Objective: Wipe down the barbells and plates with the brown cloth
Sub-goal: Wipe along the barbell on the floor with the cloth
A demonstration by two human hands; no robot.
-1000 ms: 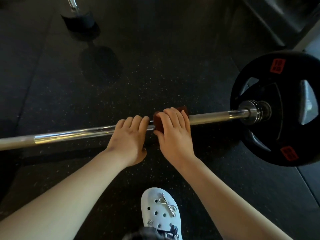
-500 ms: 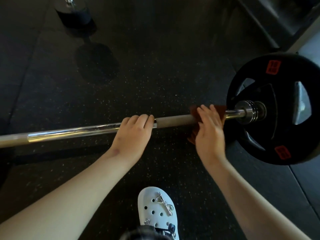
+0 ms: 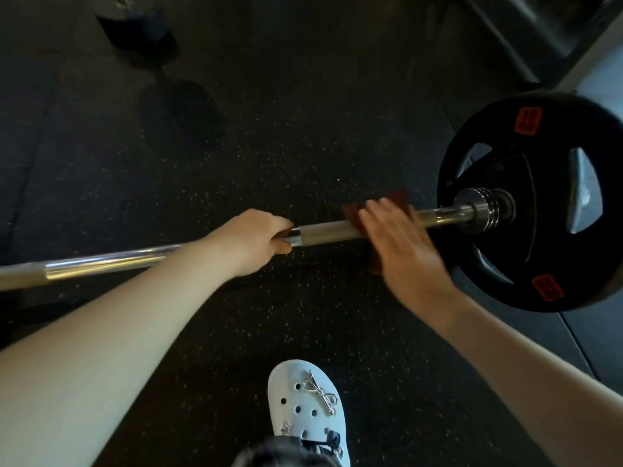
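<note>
A steel barbell (image 3: 330, 232) lies across the dark rubber floor, with a black plate (image 3: 539, 274) carrying red labels on its right sleeve. My left hand (image 3: 253, 241) grips the bar near its middle, fingers and thumb curled round it. A brown cloth (image 3: 354, 214) is draped over the bar just left of the collar, one end hanging below it. My right hand (image 3: 401, 251) lies on top of the cloth with the fingers stretched across the bar, pressing it down. The hand is blurred.
My white clog (image 3: 303, 406) stands on the floor below the bar. A dark weight on a second bar (image 3: 135, 32) sits at the top left. A metal rack frame (image 3: 505, 48) runs along the top right corner.
My right hand slid the cloth from the bar's middle towards the plate, then slightly back left. My left hand stayed on the bar and turned its wrist.
</note>
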